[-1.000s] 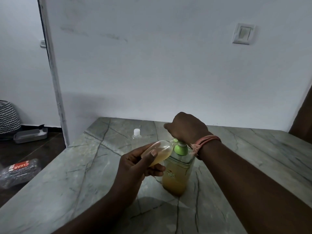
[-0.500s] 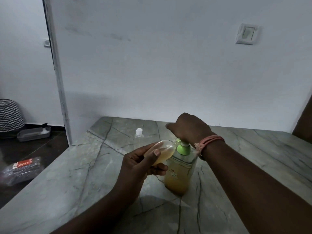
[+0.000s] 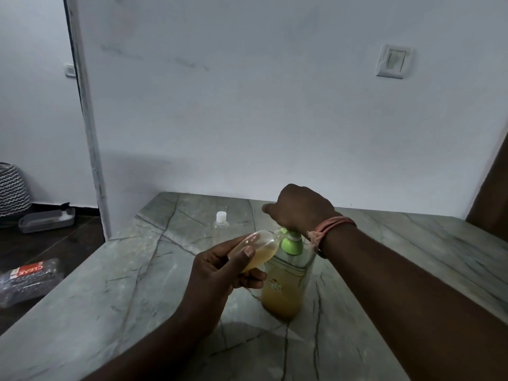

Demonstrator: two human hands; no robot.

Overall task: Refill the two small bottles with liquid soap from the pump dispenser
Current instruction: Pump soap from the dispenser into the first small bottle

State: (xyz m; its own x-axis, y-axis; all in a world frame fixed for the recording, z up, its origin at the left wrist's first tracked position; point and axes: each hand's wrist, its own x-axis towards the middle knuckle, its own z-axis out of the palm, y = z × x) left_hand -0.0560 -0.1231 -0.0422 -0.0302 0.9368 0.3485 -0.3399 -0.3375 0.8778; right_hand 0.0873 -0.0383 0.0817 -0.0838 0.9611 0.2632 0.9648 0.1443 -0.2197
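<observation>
The pump dispenser [image 3: 284,287], a clear bottle half full of amber soap with a green pump, stands on the marble counter [image 3: 115,287]. My right hand [image 3: 299,210] sits on top of the pump head, fingers curled over it. My left hand [image 3: 220,270] grips a small clear bottle [image 3: 259,250] tilted on its side, its mouth against the green spout; amber soap fills its lower part. A second small bottle [image 3: 221,222] with a white cap stands farther back on the counter, left of the dispenser.
The counter meets a white wall at the back, with a light switch [image 3: 393,61] high on the right. Left of the counter's edge lies dark floor with a wrapped package [image 3: 30,279], a grey tray [image 3: 46,221] and a zigzag-patterned basket [image 3: 12,188].
Both hands stay at the dispenser with the small bottle held at the spout. The view shifted slightly; no clear movement of the objects.
</observation>
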